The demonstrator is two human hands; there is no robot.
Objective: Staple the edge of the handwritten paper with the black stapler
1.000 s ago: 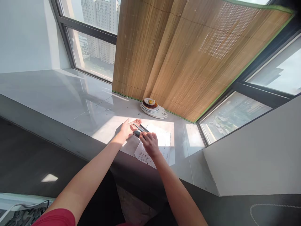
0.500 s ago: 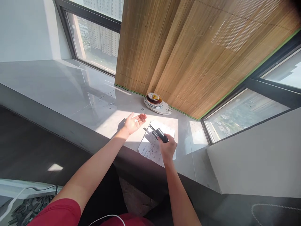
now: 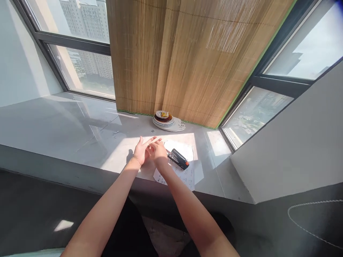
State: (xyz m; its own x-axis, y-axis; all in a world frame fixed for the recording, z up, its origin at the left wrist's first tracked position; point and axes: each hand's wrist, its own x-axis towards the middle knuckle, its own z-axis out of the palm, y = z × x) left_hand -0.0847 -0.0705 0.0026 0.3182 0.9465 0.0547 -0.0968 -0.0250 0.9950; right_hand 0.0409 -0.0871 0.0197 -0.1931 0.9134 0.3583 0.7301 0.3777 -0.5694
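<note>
My left hand (image 3: 139, 153) is held palm up over the sunlit ledge, its fingers stretched out. Over that palm, my right hand (image 3: 159, 153) has its fingers bent together in a pinch; what they grip is hidden. A black stapler (image 3: 180, 159) with an orange-red end lies just right of my right hand, its parts spread apart. Beneath it is a sheet of white paper (image 3: 189, 177) with handwriting, partly covered by my right hand and forearm.
A stack of plates (image 3: 163, 122) stands at the back of the ledge (image 3: 88, 142), below a bamboo blind (image 3: 171, 64). Small bits (image 3: 115, 133) lie to the left. Windows flank the blind, and the ledge's front edge runs under my forearms.
My right hand has put the stapler down on the paper and moved left to my left palm, where a small pale thing lay earlier. The view has shifted.
</note>
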